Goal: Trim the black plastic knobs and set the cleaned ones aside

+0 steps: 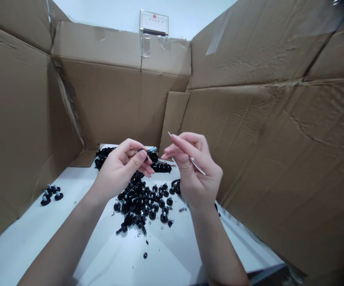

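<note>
Centre frame, the left hand [119, 165] pinches a black metal-studded piece [151, 150]; the right hand [201, 171] grips a slim tool [197, 166], apart from it. Seemingly mid-handling, above the desk's [106, 254] black pile [142, 202]: next move calls for steadiness.

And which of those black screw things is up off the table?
The black screw piece in the left hand, its silvery end poking out. The others, in the middle pile and the small group at left, rest on the white table.

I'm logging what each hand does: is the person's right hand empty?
No, the right hand holds a slim, pale tool that sticks out at both ends.
</note>
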`<state>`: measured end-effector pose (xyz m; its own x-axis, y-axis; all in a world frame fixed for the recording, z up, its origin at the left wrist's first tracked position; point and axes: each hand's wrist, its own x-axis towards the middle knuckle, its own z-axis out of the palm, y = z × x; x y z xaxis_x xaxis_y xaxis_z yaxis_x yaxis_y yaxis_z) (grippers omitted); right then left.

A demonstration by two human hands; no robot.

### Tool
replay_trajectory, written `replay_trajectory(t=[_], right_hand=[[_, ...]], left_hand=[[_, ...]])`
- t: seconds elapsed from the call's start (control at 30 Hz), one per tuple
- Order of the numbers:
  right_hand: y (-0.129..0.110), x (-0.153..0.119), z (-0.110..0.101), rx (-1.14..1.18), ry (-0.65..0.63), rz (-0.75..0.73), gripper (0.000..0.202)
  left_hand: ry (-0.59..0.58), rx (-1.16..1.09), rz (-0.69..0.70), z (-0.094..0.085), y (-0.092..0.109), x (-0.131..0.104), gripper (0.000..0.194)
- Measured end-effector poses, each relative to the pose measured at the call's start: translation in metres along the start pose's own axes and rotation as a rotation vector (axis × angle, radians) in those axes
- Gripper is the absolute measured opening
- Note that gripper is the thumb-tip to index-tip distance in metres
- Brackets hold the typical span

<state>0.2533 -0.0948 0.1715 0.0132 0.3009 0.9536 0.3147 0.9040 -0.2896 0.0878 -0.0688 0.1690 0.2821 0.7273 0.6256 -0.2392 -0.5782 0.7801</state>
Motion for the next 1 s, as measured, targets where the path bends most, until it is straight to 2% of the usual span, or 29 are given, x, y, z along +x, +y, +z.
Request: replay_trajectory(t=[0.1,0.2,0.37,0.53,0.87,1.0], right_hand=[[-0.003,0.0,0.003,0.016,-0.026,0.012,0.033],[-0.008,0.0,0.004,-0.004,-0.025,-0.001,0.034],[-0.014,0.001,0.005,-0.078,-0.011,-0.122,0.028],[-0.016,-0.001,0.01,-0.18,-0.002,-0.184,0.026],[-0.013,-0.004,0.016,-0.284,0.061,-0.219,0.026],[-0.014,-0.007,0.017,-0.331,0.077,-0.227,0.026]], left_hand=[[0.005,-0.051,0.024,0.003,0.0,-0.002,0.023],[0.075,0.004,0.098,0.006,0.001,-0.005,0.02],[0.167,0.094,0.293,0.01,0.003,-0.008,0.024],[0.258,0.194,0.398,0.012,0.001,-0.011,0.026],[0.251,0.306,0.458,0.01,-0.006,-0.009,0.025],[0.295,0.442,0.533,0.012,-0.007,-0.008,0.021]])
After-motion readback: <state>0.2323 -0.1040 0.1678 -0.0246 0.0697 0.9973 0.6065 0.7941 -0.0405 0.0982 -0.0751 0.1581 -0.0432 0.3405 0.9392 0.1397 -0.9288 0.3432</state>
